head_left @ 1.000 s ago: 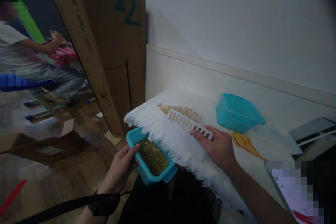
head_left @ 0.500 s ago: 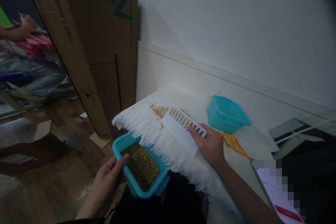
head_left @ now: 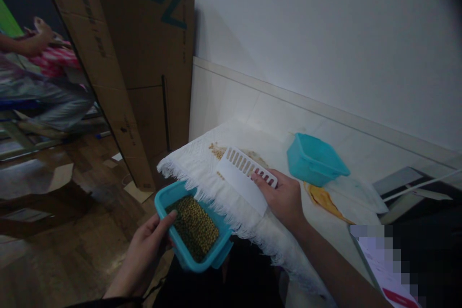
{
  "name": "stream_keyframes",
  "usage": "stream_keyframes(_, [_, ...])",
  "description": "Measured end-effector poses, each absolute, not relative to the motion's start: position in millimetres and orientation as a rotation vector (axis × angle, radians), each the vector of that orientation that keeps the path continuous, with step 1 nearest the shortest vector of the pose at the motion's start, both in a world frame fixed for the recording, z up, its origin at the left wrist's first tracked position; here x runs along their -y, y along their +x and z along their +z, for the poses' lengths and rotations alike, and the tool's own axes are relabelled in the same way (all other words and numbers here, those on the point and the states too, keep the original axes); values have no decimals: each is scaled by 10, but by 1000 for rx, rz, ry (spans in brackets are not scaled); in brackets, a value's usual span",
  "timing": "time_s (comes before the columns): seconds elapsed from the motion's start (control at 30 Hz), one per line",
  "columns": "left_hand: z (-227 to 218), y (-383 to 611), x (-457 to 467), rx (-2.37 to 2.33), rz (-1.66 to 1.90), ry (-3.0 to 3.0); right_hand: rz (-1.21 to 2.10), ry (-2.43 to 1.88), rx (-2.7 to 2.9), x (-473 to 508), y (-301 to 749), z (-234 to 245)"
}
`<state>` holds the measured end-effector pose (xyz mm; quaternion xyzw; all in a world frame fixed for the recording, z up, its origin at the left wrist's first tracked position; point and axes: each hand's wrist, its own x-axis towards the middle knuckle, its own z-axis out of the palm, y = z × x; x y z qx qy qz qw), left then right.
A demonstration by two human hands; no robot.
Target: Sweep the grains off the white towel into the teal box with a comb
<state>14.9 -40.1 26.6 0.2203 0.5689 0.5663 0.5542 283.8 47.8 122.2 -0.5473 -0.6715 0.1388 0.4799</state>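
My left hand (head_left: 149, 243) grips the left rim of a blue plastic container (head_left: 221, 255), thumb over the edge. Inside lie green and yellowish beans (head_left: 197, 224). The container sits just below the fringed edge of a white cloth (head_left: 202, 166) on the table. In my right hand (head_left: 283, 197) is a flat white slotted scraper (head_left: 240, 178), fingers closed round its right end. It lies tilted over the cloth. Loose pale beans (head_left: 217, 150) show past its far left corner, and a few more lie by its left edge. What is under it is hidden.
A second blue container (head_left: 314, 159) stands near the wall, beside a yellow cloth (head_left: 321, 197). A tall cardboard box (head_left: 144, 57) rises at the left. Behind it another person's hand (head_left: 43, 33) shows. At right lies a partly pixelated phone-like object (head_left: 378, 260).
My right hand has moved the scraper slightly left, toward the cloth's fringed edge, covering more of the loose beans. My left hand and its container stay nearly still. The view has shifted a little.
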Motion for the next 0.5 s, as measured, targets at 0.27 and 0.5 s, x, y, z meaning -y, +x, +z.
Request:
stream_keyframes(0.27, [162,83,335,-1339,1316,518,319,-1312,1725,-514,2809,1142])
stream_keyframes(0.5, [191,42,221,-1329,1329,556,254,-1234,1747,-523,2743,1081])
